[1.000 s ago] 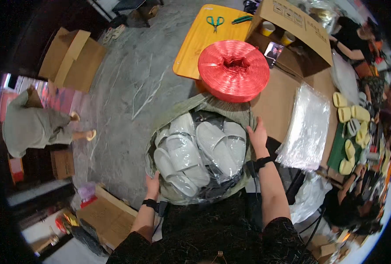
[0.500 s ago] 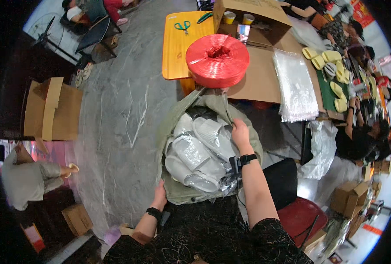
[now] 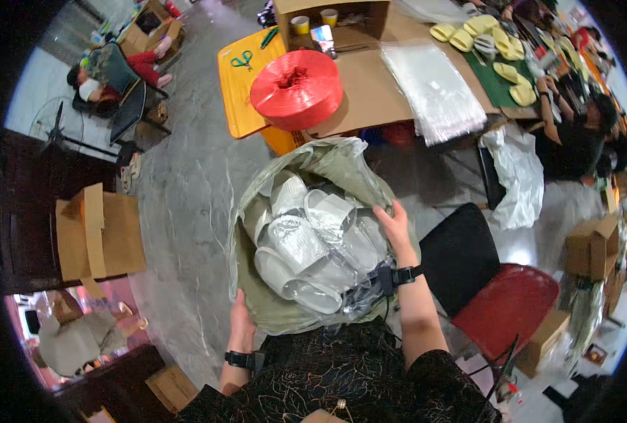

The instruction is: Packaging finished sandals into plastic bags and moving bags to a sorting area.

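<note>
In front of my body stands an olive-green woven sack [image 3: 265, 315], its mouth wide open. Inside lie several whitish-grey slippers [image 3: 296, 243] in clear plastic wrapping. My left hand [image 3: 241, 319] holds the sack's near left side, thumb up along the outside, other fingers mostly hidden by the fabric. On the right rim, my right hand [image 3: 397, 229] grips the edge between thumb and fingers. Just beyond the sack, a large roll of red plastic twine [image 3: 296, 90] rests at the table's edge.
A yellow wooden board [image 3: 239, 106] carries green-handled scissors [image 3: 242, 60]. Clear plastic bags [image 3: 437, 92] lie on the cardboard-covered table, near yellow slippers [image 3: 509, 72]. A red-seated chair [image 3: 504, 307] stands at right, an open carton [image 3: 105, 236] at left. Other people sit at the far right.
The sack's far rim, previously drawn up in folds toward the twine roll, has spread into a rounder opening. Both hands stay on the sack. The view has shifted, with the table now farther left.
</note>
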`<control>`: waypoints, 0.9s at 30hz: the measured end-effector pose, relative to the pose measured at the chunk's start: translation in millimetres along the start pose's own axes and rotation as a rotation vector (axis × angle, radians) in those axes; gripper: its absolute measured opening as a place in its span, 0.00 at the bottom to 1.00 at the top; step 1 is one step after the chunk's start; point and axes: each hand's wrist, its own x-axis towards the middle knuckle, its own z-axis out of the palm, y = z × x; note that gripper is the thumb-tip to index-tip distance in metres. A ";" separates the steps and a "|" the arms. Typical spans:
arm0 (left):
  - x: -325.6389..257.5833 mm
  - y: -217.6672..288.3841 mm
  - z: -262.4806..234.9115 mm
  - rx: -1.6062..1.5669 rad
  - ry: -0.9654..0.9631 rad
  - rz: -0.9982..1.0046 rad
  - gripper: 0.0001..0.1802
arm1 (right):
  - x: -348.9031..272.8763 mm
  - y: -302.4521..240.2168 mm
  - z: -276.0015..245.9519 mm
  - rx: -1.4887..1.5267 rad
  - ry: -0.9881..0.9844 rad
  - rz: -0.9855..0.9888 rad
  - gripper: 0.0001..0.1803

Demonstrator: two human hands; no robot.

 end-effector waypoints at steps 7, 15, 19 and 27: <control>-27.0 98.5 10.1 0.156 0.065 0.132 0.28 | -53.6 -91.2 -33.4 0.335 0.298 0.297 0.15; -51.6 225.7 19.8 0.132 -0.480 0.218 0.24 | -222.0 -190.9 -6.0 0.577 0.573 0.098 0.17; -88.3 214.5 41.8 0.322 -0.802 0.238 0.23 | -324.3 -200.6 19.4 0.465 0.830 0.033 0.18; -170.6 132.3 64.8 0.850 -1.123 0.133 0.21 | -485.4 -181.1 75.2 0.566 1.091 0.147 0.17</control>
